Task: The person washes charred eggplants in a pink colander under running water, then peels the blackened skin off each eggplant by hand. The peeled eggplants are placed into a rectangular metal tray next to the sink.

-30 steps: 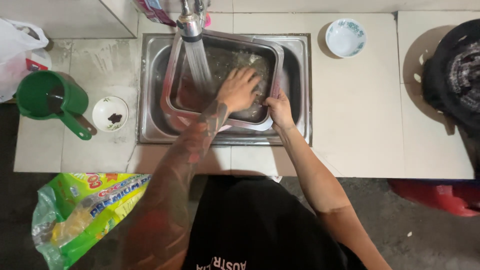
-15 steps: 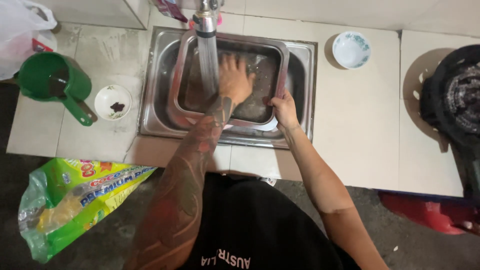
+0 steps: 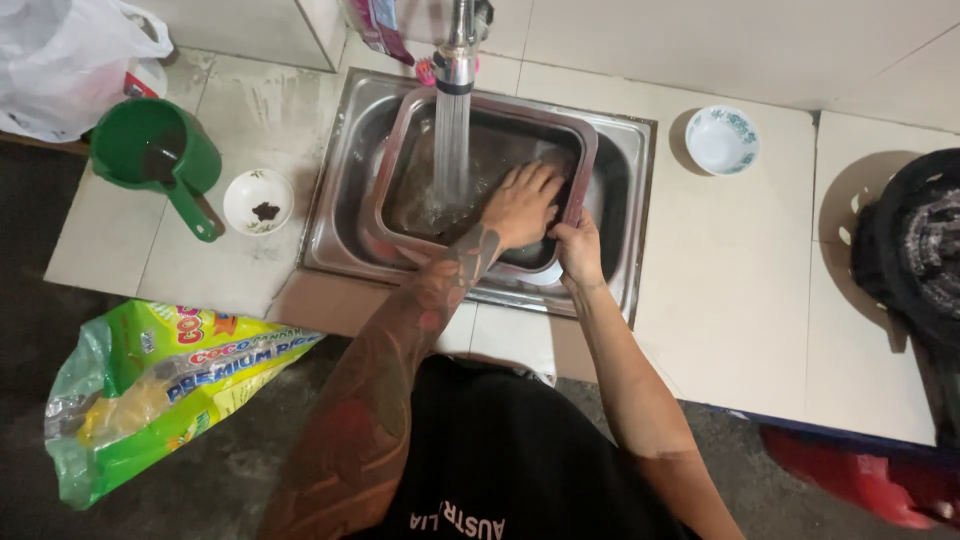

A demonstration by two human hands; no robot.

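Note:
A brown rectangular basin stands inside the steel sink, and water runs into it from the tap above. My left hand lies flat inside the basin with fingers spread, pressing on its wet contents near the right wall. My right hand grips the basin's near right rim. What lies under the water is too blurred to tell.
A green dipper and a small white dish with dark bits sit on the counter at left. A white bowl stands right of the sink. A black stove is far right. A green and yellow sack lies on the floor.
My left hand has slid to the right across the basin's bottom. My right hand keeps its hold on the rim. The view has shifted a little.

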